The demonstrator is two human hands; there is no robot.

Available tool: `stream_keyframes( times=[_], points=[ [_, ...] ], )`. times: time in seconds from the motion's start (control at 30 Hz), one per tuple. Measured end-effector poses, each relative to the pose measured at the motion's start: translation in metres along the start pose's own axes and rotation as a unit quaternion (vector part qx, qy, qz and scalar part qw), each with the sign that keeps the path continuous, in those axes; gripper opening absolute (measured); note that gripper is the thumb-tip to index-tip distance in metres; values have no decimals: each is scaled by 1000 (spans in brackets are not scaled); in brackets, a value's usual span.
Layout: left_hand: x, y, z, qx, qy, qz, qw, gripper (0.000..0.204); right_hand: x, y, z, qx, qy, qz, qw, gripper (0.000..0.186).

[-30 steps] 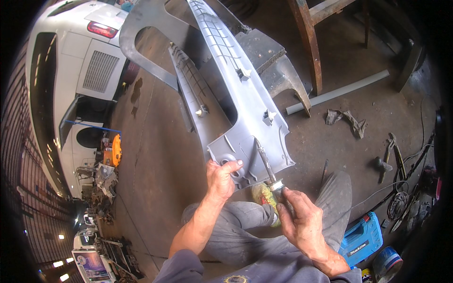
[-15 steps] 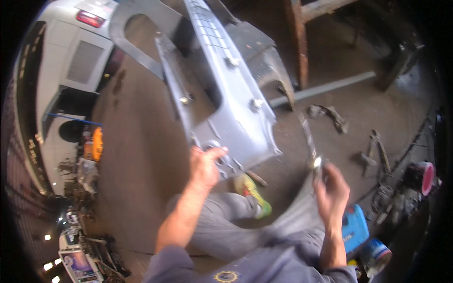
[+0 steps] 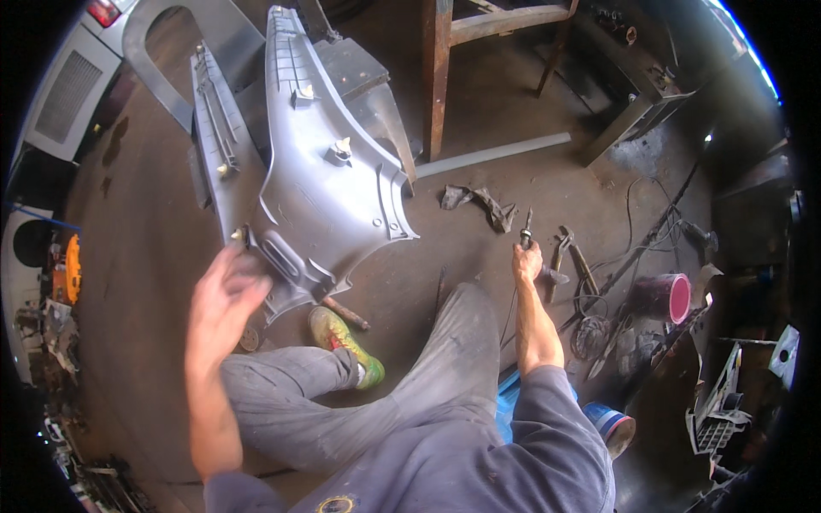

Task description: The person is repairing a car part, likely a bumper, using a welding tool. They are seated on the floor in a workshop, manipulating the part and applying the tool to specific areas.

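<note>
- Right hand (image 3: 528, 259) closed around the slim tool (image 3: 527, 233), best kept clear of the pliers (image 3: 584, 267) just rightward.
- Left hand (image 3: 224, 299), at the grey panel's (image 3: 316, 192) near edge, blurred: grip unclear.

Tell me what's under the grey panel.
A dark slab shows past the upper right side of the grey panel, and a brown stick by its lower edge. Whatever lies beneath is covered; I can't see what supports it.

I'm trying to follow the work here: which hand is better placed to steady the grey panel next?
Probably the left hand: it's at the near end of the grey panel. The right hand is off to the side, holding a slim tool.
</note>
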State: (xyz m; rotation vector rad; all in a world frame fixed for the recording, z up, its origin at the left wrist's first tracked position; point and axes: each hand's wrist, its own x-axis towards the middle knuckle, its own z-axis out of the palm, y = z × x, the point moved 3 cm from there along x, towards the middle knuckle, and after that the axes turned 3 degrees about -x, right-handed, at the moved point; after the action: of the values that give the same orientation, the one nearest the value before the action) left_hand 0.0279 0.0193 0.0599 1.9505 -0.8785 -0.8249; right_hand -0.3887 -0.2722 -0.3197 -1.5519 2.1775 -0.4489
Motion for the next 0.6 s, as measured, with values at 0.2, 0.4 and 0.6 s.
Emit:
stream_keyframes(
  times=[0.2,0.4,0.6],
  points=[
    [-149,50,-46,-105,-551,66,825,18,37,-5,33,-7,-33,74,997,47],
    [-183,71,-2,-166,-416,182,875,11,13,-30,-8,-99,9,-47,994,56],
    [-185,45,-98,57,111,557,821,29,-299,-218,-219,371,-664,-516,395,34]
  ],
)
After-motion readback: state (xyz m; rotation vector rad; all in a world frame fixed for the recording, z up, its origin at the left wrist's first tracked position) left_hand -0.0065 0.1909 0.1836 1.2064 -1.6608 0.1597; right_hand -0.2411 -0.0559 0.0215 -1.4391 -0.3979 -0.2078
